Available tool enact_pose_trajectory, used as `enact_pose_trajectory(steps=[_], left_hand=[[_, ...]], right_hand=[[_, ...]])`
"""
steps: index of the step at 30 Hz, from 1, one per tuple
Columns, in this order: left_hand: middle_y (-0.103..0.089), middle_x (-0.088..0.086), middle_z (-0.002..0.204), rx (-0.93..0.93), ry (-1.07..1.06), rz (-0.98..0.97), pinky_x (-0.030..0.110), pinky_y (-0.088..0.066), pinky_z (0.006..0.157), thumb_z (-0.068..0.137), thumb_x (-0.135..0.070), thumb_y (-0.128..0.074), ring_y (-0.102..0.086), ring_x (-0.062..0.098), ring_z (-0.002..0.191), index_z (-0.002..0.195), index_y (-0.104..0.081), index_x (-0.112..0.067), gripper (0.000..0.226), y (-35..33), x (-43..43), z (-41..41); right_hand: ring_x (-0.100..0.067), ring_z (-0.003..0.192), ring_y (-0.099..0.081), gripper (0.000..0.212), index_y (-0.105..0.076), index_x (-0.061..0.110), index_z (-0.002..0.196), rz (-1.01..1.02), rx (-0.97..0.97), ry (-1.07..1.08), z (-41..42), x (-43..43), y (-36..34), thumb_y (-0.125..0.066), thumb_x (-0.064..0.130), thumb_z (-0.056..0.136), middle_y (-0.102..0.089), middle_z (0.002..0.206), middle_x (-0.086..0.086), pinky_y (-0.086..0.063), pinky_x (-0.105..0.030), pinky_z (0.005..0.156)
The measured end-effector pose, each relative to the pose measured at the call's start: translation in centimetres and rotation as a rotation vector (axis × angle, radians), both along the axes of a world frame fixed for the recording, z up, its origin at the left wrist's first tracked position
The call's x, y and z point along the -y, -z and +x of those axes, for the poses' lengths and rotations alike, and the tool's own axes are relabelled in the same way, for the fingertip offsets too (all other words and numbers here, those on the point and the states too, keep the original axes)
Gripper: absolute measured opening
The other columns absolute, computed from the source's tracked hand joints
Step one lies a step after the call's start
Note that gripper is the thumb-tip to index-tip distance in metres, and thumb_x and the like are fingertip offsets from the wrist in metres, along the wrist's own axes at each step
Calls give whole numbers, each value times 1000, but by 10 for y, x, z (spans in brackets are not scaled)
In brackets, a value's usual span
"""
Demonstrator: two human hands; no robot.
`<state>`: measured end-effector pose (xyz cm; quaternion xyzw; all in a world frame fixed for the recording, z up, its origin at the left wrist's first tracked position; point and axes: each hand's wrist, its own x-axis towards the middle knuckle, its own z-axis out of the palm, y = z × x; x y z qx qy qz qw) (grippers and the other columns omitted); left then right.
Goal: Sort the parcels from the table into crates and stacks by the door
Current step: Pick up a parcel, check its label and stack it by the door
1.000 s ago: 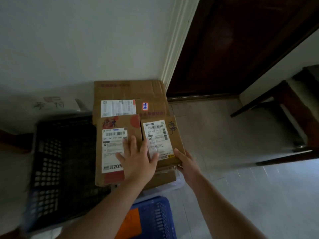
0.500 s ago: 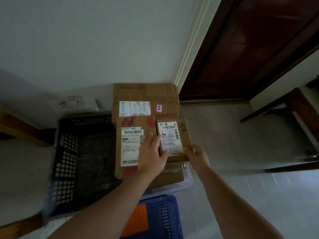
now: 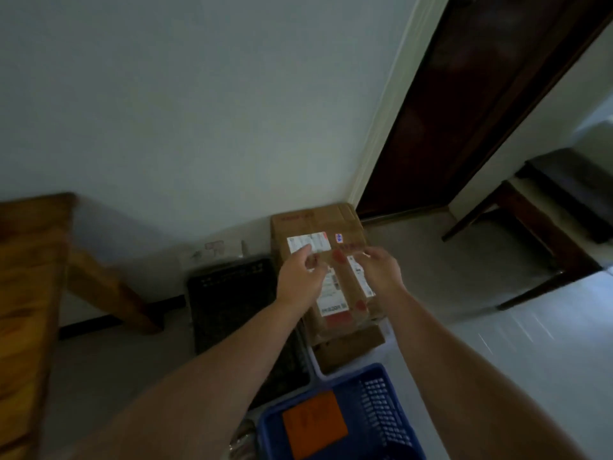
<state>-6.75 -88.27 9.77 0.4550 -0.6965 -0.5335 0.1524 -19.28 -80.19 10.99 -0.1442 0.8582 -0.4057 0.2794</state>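
By the dark door (image 3: 464,94) a stack of cardboard parcels sits on the floor. A large box (image 3: 318,220) lies at the back, and two smaller labelled parcels lie side by side in front of it, the left one (image 3: 333,303) and the right one (image 3: 363,283). My left hand (image 3: 300,280) hovers over the left parcel's near edge with fingers loosely curled, holding nothing. Over the right parcel my right hand (image 3: 381,270) hangs the same way, empty. The picture is blurred by motion.
A black crate (image 3: 232,300) stands left of the stack. A blue crate (image 3: 384,400) with an orange parcel (image 3: 313,423) is nearest me. A pale bin rim (image 3: 315,366) shows under the stack. A wooden table (image 3: 30,293) fills the left, a dark bench (image 3: 547,234) the right.
Both hands have come off the two small parcels and pulled up and back. The parcels stay on the stack. The view has drawn back and swung left, showing the table.
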Motion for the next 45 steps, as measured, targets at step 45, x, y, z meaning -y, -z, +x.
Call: enact_pose_trajectory(steps=[45], left_hand=[[-41, 4, 145, -18, -537, 76, 38, -33, 106, 92, -35, -56, -38, 24, 132, 142, -36, -21, 56, -43, 204, 662]], right_hand=[[-23, 120, -46, 49, -46, 25, 134, 7, 189, -444, 595, 242, -31, -59, 39, 89, -49, 134, -1, -39, -35, 86]])
